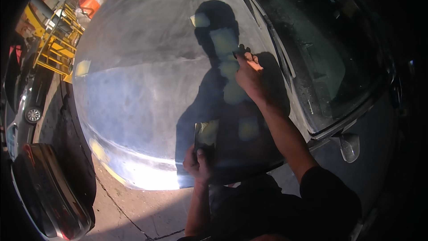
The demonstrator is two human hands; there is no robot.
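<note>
I look down on a sanded grey car hood (147,76) with pale yellowish filler patches (225,42) running down its middle. My right hand (248,73) reaches out over the hood and grips a small dark spreader (240,52) pressed against the filler strip. My left hand (197,163) is near the hood's front edge and holds a flat board (206,134) smeared with pale filler, tilted upright. My shadow falls across the hood between the two hands.
The windshield (321,53) with a wiper (278,44) lies to the right, and a side mirror (349,146) below it. A yellow metal stand (55,47) and parked cars (26,111) are at the left. Cracked concrete floor (129,209) runs beneath the hood's edge.
</note>
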